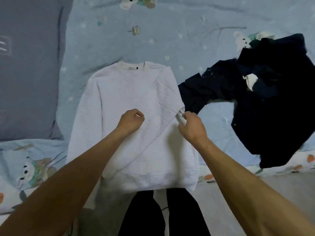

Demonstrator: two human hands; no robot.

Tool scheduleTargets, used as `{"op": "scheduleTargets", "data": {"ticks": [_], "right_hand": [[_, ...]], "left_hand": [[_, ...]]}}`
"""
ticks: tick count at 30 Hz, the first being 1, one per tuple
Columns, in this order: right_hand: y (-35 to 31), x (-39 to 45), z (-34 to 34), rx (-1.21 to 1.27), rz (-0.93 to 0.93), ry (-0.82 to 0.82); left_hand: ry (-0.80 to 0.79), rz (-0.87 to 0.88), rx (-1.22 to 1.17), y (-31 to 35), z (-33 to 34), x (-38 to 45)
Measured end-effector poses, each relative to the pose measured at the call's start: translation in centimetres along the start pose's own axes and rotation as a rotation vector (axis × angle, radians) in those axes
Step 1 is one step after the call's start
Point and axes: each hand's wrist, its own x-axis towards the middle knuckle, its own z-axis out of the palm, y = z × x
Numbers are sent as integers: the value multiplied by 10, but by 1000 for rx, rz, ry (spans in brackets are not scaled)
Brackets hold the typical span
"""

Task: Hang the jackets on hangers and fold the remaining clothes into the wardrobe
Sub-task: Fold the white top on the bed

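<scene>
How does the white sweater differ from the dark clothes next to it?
The white sweater lies spread flat, neck away from the person; the dark clothes lie crumpled in a heap. The right hand pinches the sweater's edge; no hand touches the dark clothes. Both rest on the blue patterned bedsheet.

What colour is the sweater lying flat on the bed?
The sweater is white, seen in the head view.

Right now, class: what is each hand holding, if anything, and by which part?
The right hand pinches the white sweatshirt by the cuff of its sleeve, folded across the front. The left hand is curled above the sweatshirt; whether it grips fabric cannot be told.
</scene>
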Motion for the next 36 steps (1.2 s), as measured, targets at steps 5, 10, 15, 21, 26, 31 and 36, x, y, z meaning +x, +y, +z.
{"op": "scheduleTargets", "data": {"ticks": [5, 10, 15, 21, 26, 31, 36], "right_hand": [[33, 76, 25, -85, -50, 105], [51, 118, 44, -114, -120, 101], [81, 135, 24, 113, -74, 223], [116, 148, 23, 167, 39, 165], [133, 166, 24, 554, 245, 162], [146, 164, 14, 682, 178, -120], [148, 158, 20, 801, 302, 110]], "left_hand": [[76, 117, 138, 14, 34, 98], [136, 132, 116, 33, 57, 166], [61, 117, 100, 70, 72, 203], [106, 305, -60, 122, 90, 218], [48, 278, 43, 131, 114, 220], [247, 447, 610, 114, 147, 186], [220, 621, 901, 64, 191, 162]]}}
